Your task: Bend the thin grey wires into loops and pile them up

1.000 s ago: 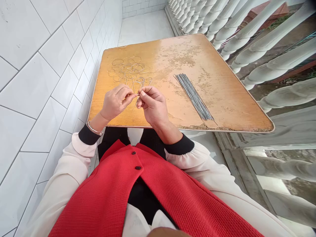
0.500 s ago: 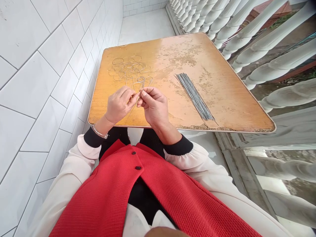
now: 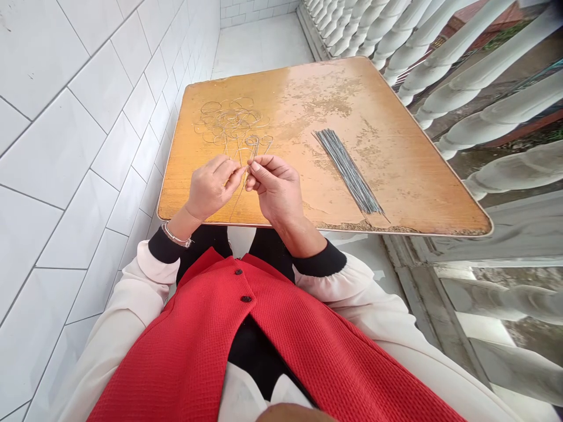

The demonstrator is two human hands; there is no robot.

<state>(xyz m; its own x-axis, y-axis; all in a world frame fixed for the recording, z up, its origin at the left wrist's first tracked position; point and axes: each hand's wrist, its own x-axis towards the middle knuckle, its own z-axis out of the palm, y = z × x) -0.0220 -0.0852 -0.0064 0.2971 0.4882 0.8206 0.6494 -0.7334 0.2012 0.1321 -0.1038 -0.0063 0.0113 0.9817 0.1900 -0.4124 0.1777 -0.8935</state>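
Note:
Close together over the table's near left part, my two hands work at a thin metal wire (image 3: 238, 201). My right hand (image 3: 279, 190) pinches it between thumb and forefinger, and a curled wire loop (image 3: 252, 140) rises just beyond those fingertips. Beside it, my left hand (image 3: 213, 186) is closed, thumb and fingertips pinched at the wire; its exact grip is partly hidden. The wire's loose tail hangs down between the hands. Beyond them lies a tangle of bent wire loops (image 3: 233, 120), and to the right a bundle of straight grey wires (image 3: 349, 173).
The worn wooden table (image 3: 417, 181) has a pale rim and peeling patches. A white tiled wall (image 3: 88, 140) runs along the left, and a white balustrade (image 3: 492, 117) stands close on the right. My legs are under the near edge.
My fingertips have drawn very slightly apart, the left hand shifting a little left. The wire's tail shows more clearly between the hands. The loops and the bundle lie as before.

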